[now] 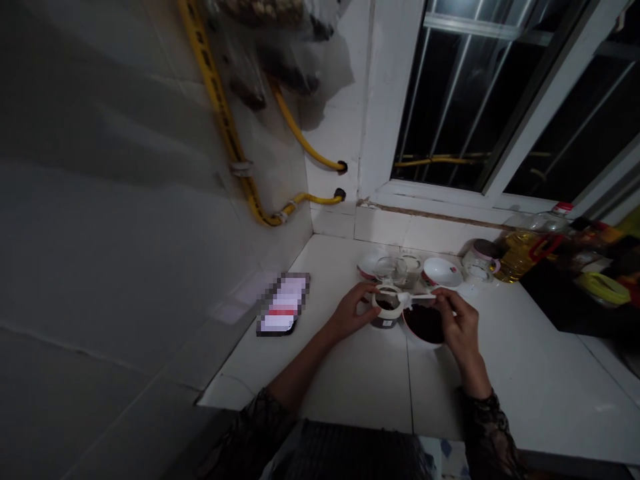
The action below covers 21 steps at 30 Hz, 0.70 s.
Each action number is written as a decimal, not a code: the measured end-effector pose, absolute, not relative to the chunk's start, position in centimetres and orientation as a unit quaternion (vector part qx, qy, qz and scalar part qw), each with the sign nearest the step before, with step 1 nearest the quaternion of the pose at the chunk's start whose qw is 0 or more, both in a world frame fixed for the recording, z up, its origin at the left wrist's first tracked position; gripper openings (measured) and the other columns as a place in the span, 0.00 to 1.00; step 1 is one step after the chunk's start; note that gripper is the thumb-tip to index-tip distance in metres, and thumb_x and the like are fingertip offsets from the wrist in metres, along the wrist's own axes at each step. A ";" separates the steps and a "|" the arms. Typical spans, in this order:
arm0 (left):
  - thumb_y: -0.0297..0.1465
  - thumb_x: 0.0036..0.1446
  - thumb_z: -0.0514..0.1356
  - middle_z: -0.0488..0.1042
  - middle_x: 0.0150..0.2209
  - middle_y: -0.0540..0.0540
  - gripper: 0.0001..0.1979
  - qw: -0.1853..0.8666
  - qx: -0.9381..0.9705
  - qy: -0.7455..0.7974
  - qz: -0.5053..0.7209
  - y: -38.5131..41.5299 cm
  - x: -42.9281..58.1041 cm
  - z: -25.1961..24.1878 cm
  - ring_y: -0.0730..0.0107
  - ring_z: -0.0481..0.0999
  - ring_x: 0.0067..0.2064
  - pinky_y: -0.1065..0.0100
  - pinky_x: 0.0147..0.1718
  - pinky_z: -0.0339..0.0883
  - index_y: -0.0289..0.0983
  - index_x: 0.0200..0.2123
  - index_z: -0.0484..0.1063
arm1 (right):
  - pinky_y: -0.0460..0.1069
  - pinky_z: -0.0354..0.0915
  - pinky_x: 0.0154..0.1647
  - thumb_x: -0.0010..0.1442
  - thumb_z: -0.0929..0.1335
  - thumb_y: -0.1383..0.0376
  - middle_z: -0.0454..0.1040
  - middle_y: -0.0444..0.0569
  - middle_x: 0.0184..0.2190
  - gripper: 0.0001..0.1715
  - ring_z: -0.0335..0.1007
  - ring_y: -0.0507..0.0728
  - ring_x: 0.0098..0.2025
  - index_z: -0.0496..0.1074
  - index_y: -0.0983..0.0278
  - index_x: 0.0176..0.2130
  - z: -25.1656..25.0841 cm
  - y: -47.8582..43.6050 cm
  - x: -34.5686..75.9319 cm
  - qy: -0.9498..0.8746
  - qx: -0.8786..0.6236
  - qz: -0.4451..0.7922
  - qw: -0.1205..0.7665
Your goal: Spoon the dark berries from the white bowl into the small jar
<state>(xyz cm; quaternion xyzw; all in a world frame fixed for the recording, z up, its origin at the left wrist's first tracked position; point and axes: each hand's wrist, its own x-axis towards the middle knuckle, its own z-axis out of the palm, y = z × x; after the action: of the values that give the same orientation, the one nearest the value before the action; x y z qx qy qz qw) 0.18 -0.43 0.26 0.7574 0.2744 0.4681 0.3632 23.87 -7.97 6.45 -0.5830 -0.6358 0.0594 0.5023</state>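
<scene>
On the white counter (360, 373) stands a small open jar (386, 312) with a dark content. My left hand (351, 312) is closed around its left side. My right hand (457, 323) pinches the handle of a white spoon (416, 299), whose tip rests at the jar's rim. Under the spoon and my right hand sits a bowl (423, 327) filled with something dark red. Both hands are close together over these two vessels.
Behind the jar stand a clear glass (395, 268), small white bowls (443, 273) and an oil bottle (525, 250) with a red handle. A phone (283, 305) lies at the left by the tiled wall. Yellow gas pipes (235, 147) run down the wall; a dark stove (575, 293) is at right.
</scene>
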 end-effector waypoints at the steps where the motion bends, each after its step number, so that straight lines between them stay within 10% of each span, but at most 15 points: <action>1: 0.34 0.58 0.63 0.71 0.54 0.39 0.15 0.364 0.757 0.275 0.467 -0.4 0.2 0.2 0.56 0.73 0.55 0.63 0.45 0.71 0.39 0.48 0.69 | 0.49 0.66 0.36 0.63 0.61 0.57 0.76 0.47 0.26 0.16 0.73 0.57 0.31 0.74 0.62 0.38 6.5 -7.9 24.7 -0.616 -0.602 0.062 0.505; 11: 0.34 0.58 0.62 0.72 0.54 0.40 0.15 0.367 0.758 0.279 0.461 -0.4 0.1 0.2 0.58 0.73 0.55 0.63 0.45 0.71 0.40 0.48 0.69 | 0.50 0.60 0.31 0.56 0.60 0.59 0.77 0.48 0.24 0.16 0.71 0.58 0.27 0.75 0.60 0.33 5.8 -7.2 26.8 -0.649 -0.679 0.087 0.332; 21: 0.34 0.58 0.63 0.72 0.53 0.40 0.15 0.368 0.755 0.272 0.469 -0.2 0.2 0.0 0.59 0.73 0.54 0.64 0.44 0.71 0.39 0.48 0.70 | 0.48 0.57 0.26 0.47 0.66 0.55 0.73 0.45 0.17 0.15 0.63 0.54 0.22 0.75 0.64 0.28 6.0 -6.8 27.1 -0.537 -0.655 0.287 0.448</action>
<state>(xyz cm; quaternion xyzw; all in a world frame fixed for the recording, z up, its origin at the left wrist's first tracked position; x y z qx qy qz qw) 0.24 -0.21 -0.04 0.7551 0.2725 0.4691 0.3681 27.07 -6.83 5.95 -0.6547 -0.5371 0.2869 0.4477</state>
